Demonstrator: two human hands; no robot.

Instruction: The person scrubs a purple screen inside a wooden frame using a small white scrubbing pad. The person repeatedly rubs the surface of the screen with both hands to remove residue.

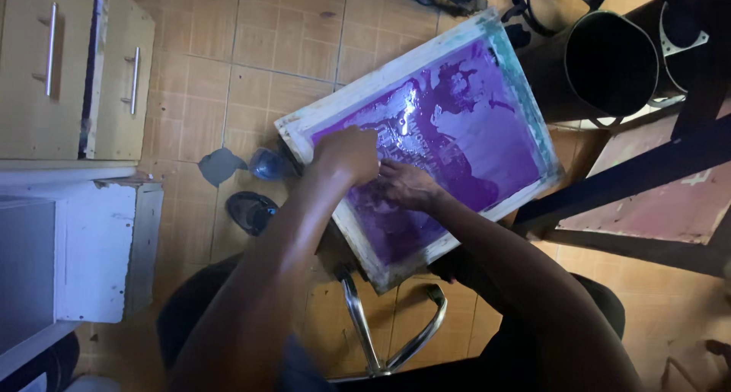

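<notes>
On the purple mesh of the white wooden-framed printing screen (426, 133), the left hand (349, 154) presses down as a closed fist; whether it holds something I cannot tell. The right hand (403, 185) lies spread flat beside it. The screen rests tilted over the person's lap, above the tiled floor (251, 49). Its frame looks stiff and light, the wet mesh slippery and delicate, so holding by the frame edges seems safer.

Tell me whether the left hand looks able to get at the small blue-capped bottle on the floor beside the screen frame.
Probably yes: the left hand rests on the purple-coated wooden screen frame near the corner next to the small blue-capped bottle, and nothing visible lies between them.
</notes>
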